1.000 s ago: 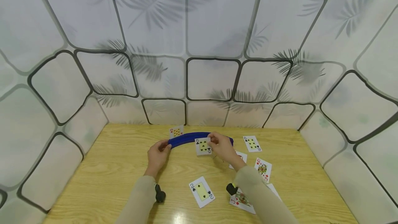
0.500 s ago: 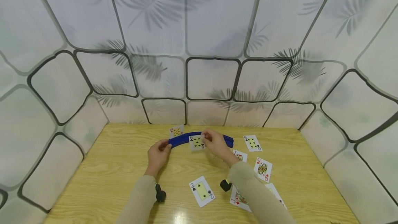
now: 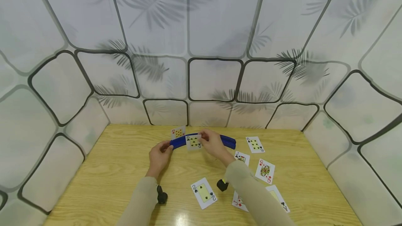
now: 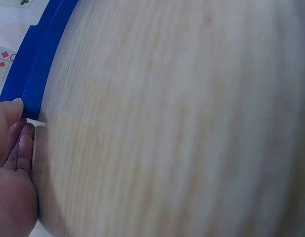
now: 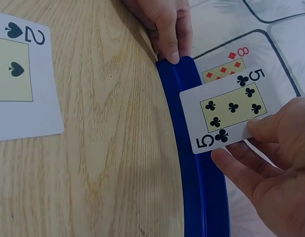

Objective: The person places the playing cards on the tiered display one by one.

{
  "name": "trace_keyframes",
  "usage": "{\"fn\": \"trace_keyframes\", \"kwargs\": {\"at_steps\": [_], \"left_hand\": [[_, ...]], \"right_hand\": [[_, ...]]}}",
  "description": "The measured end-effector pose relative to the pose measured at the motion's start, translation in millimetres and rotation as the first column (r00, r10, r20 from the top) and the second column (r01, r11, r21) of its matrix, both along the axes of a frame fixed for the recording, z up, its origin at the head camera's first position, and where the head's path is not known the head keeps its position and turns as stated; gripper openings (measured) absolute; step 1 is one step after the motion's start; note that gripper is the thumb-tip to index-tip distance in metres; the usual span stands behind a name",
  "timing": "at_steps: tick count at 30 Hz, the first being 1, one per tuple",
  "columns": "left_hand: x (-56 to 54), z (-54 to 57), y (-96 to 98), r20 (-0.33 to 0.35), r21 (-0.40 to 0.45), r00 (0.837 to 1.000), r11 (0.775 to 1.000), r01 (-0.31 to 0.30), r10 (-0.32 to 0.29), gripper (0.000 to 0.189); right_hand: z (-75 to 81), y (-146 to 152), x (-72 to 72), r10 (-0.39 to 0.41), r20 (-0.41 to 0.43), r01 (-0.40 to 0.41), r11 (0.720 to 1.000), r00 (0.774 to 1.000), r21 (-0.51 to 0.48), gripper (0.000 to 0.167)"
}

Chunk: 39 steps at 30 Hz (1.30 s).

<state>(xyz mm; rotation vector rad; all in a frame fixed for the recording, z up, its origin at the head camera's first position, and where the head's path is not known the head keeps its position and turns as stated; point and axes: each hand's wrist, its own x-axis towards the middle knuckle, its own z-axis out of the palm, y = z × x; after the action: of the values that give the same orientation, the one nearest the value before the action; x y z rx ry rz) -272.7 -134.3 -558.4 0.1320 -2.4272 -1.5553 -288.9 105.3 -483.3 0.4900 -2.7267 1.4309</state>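
Observation:
A curved blue card holder (image 3: 228, 141) lies toward the back of the wooden table. My left hand (image 3: 159, 157) pinches its left end, thumb on top, as the left wrist view shows. In my right hand (image 3: 215, 145) is a five of clubs (image 5: 231, 109), pinched by one short edge between thumb and fingers. That card is face up over the holder's left half; whether it touches the holder I cannot tell. An eight of diamonds (image 3: 178, 132) stands upright at the holder's left end, partly covered by the five in the right wrist view.
A two of spades (image 3: 204, 193) lies face up near the front. To the right are a six (image 3: 255, 144), a jack (image 3: 242, 157), a queen of diamonds (image 3: 265, 171), an ace of clubs (image 3: 279, 198) and another jack (image 3: 239, 201) partly under the right sleeve. A patterned backdrop (image 3: 216, 79) encloses the table.
My right hand has carried the five of clubs leftward and slightly back along the holder, toward the eight of diamonds. The left hand has stayed on the holder's end.

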Motion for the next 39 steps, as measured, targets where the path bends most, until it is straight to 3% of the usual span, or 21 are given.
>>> {"fn": "trace_keyframes", "kwargs": {"at_steps": [16, 25, 39], "left_hand": [[-1.8, -4.0, -1.7, -0.013, 0.005, 1.0, 1.0, -0.005, 0.005, 0.027], [-2.5, -3.1, -2.7, -0.021, 0.019, 1.0, 1.0, 0.003, -0.003, 0.027], [-2.9, -3.4, -2.3, -0.009, 0.026, 1.0, 1.0, -0.017, 0.017, 0.027]], "right_hand": [[-3.5, -22.3, -12.9, 0.009, -0.037, -0.011, 0.999, 0.999, -0.054, 0.013], [-4.8, -35.2, -19.8, 0.018, -0.097, -0.024, 0.998, 0.995, -0.063, 0.007], [-12.9, -45.8, -27.6, 0.045, -0.072, -0.048, 0.998, 0.996, -0.045, 0.005]]}}
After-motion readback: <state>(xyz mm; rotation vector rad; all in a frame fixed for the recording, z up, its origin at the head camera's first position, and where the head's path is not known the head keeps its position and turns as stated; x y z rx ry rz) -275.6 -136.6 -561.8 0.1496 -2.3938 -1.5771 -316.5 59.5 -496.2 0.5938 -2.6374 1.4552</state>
